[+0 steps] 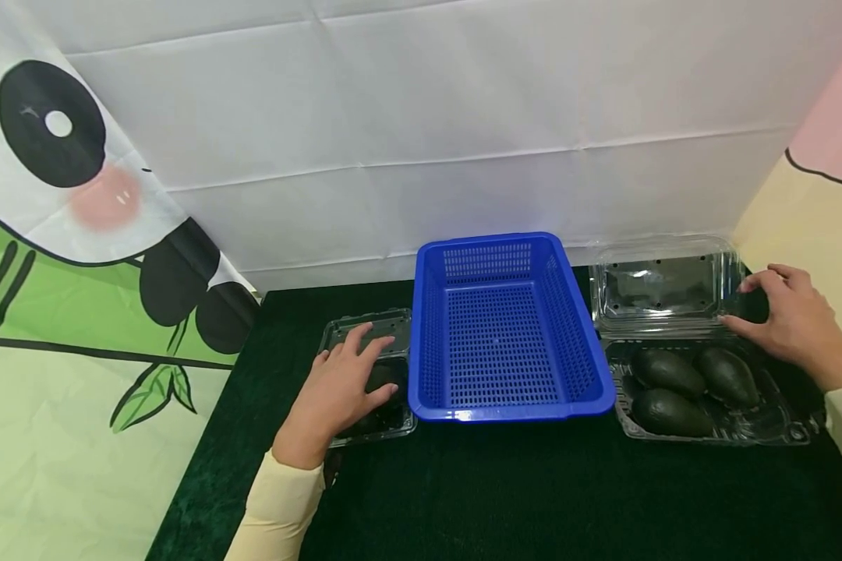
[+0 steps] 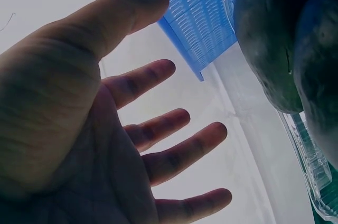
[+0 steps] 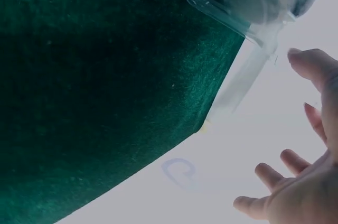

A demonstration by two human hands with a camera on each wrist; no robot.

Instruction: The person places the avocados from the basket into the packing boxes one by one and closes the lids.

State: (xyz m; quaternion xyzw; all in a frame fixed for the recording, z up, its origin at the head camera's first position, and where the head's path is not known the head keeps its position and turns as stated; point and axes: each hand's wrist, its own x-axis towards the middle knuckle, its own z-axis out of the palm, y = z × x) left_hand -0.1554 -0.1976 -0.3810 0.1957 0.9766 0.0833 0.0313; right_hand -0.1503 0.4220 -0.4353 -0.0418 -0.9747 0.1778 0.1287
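Observation:
My left hand point(image 1: 337, 386) hovers over the left clear plastic clamshell box point(image 1: 386, 321), fingers spread and relaxed. Dark avocados point(image 2: 269, 39) lie in that box, partly hidden by the hand in the head view; in the left wrist view the palm point(image 2: 105, 123) holds nothing. On the right, a second clamshell has its clear lid point(image 1: 659, 284) tipped back. Three dark green avocados point(image 1: 666, 372) rest in its base. Beside the lid's right edge is my right hand point(image 1: 793, 319), its thumb and fingertips at the edge, loosely bent. No object shows in its fingers point(image 3: 269, 176) in the right wrist view.
Between the two boxes stands a blue plastic basket point(image 1: 512, 413) with slotted walls and nothing inside. Dark green cloth point(image 1: 505, 491) covers the table. A white sheet point(image 1: 407, 117) hangs behind, with a printed cartoon sheet point(image 1: 77, 296) at the left.

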